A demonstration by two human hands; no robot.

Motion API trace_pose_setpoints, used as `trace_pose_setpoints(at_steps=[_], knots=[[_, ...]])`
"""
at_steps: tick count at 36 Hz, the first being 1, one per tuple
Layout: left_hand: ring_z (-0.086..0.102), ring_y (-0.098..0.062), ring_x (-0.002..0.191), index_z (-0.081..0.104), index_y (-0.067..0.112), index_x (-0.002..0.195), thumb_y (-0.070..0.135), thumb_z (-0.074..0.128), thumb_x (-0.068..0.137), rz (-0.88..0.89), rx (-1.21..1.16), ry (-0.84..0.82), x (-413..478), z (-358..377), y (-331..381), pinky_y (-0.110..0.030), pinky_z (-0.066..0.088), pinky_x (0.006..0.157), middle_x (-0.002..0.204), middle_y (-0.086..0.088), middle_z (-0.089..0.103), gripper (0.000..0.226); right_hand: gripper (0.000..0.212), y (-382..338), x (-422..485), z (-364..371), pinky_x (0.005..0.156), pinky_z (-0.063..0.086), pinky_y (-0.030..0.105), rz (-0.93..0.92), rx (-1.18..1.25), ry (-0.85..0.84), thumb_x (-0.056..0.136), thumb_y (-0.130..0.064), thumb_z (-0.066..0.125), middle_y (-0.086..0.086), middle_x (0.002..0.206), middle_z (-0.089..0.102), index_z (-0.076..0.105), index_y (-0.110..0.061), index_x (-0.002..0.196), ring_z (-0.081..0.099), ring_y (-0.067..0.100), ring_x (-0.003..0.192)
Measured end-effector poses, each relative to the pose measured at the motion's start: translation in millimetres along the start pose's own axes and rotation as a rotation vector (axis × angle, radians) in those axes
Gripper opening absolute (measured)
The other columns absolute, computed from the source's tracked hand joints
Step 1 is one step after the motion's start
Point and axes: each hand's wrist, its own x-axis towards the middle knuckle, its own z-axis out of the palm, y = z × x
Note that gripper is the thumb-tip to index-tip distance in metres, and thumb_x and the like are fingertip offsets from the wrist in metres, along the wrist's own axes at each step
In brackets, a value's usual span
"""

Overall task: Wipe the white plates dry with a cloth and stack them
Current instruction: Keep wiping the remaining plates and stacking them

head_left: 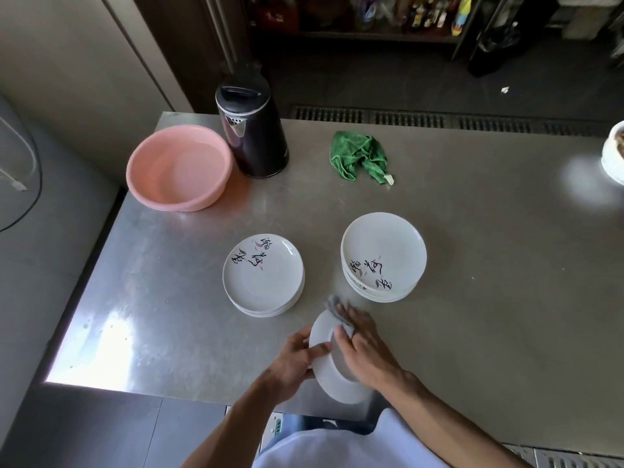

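Near the table's front edge my left hand (295, 359) grips the left rim of a white plate (329, 380), held tilted with its underside showing. My right hand (363, 349) presses a grey cloth (337, 310) against that plate; the cloth is mostly hidden under my fingers. Beyond it stand two stacks of white plates with black calligraphy: one on the left (263, 275) and a taller one on the right (383, 256).
On the steel table (472, 265) a pink basin (179, 168) sits at the back left beside a dark electric kettle (251, 130). A crumpled green cloth (359, 155) lies at the back middle. A white bowl (613, 153) is at the right edge.
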Motion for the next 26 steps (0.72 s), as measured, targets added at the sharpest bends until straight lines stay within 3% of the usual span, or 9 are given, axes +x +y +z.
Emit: trace_pose_setpoints(at_steps=[3,5,9,11,14,16,20,24,26], knots=[[0.071,-0.035,0.109,0.07,0.013,0.122,0.019,0.077,0.082,0.015,0.037,-0.008,0,2,1,-0.047,0.06,0.085,0.119,-0.018,0.072,0.04,0.056,-8,-12,1,0.125,0.002,0.035,-0.286,0.016,-0.032,0.106,-0.042,0.026,-0.001,0.166,0.011,0.022,-0.02,0.157,0.001,0.016,0.154],[0.072,-0.034,0.107,0.07,0.013,0.121,0.018,0.077,0.081,0.016,0.041,-0.005,0,3,-1,-0.044,0.06,0.082,0.118,-0.017,0.073,0.041,0.056,-4,-12,4,0.125,0.003,0.036,-0.283,-0.017,0.0,0.106,-0.042,0.028,-0.001,0.166,0.013,0.022,-0.019,0.156,0.005,0.018,0.154],[0.071,-0.03,0.098,0.068,0.016,0.121,0.016,0.078,0.076,0.002,-0.061,0.01,0,0,-6,-0.04,0.058,0.074,0.114,-0.013,0.073,0.046,0.059,0,2,4,0.125,0.005,0.033,0.297,0.135,0.055,0.106,-0.045,0.024,0.001,0.167,0.007,0.013,-0.022,0.16,0.004,0.014,0.154],[0.068,-0.034,0.098,0.061,0.008,0.124,0.011,0.077,0.071,0.002,-0.097,0.025,1,-3,-11,-0.044,0.057,0.076,0.114,-0.019,0.069,0.055,0.059,2,6,2,0.125,0.006,0.034,0.419,0.261,0.042,0.106,-0.046,0.023,0.001,0.168,0.006,0.012,-0.025,0.16,0.004,0.015,0.154],[0.065,-0.046,0.107,0.057,0.006,0.13,0.01,0.076,0.07,0.014,-0.079,0.028,0,-4,-14,-0.057,0.055,0.087,0.121,-0.027,0.066,0.064,0.056,-1,1,0,0.125,0.007,0.036,0.317,0.243,0.058,0.107,-0.043,0.024,-0.002,0.167,0.013,0.016,-0.026,0.16,0.008,0.011,0.153],[0.064,-0.05,0.114,0.06,0.01,0.132,0.018,0.079,0.074,0.028,-0.026,0.015,-2,-3,-11,-0.061,0.053,0.094,0.123,-0.026,0.068,0.061,0.052,-9,-4,0,0.125,0.006,0.033,0.13,0.194,0.081,0.108,-0.035,0.028,-0.005,0.166,0.013,0.018,-0.024,0.159,0.007,0.01,0.153],[0.071,-0.037,0.104,0.069,0.007,0.12,0.029,0.082,0.076,0.039,0.04,-0.024,-5,-1,-6,-0.05,0.06,0.088,0.115,-0.023,0.073,0.051,0.053,-24,-13,5,0.125,0.002,0.03,-0.243,0.137,-0.034,0.107,-0.038,0.031,-0.007,0.165,0.015,0.026,-0.021,0.157,0.001,0.005,0.153],[0.072,-0.031,0.102,0.072,0.011,0.118,0.024,0.079,0.08,0.016,0.084,-0.021,-7,0,-7,-0.046,0.059,0.087,0.115,-0.019,0.074,0.041,0.056,-12,-15,8,0.124,0.012,0.032,-0.249,-0.01,0.017,0.105,-0.043,0.033,-0.001,0.163,0.024,0.036,-0.014,0.153,0.014,0.014,0.153],[0.071,-0.031,0.103,0.072,0.013,0.121,0.026,0.082,0.079,-0.013,0.079,-0.012,-7,0,-6,-0.045,0.057,0.086,0.118,-0.018,0.074,0.045,0.057,-2,-10,5,0.124,0.009,0.032,-0.067,-0.086,0.032,0.106,-0.043,0.027,-0.001,0.166,0.014,0.023,-0.018,0.158,0.011,0.015,0.154]])
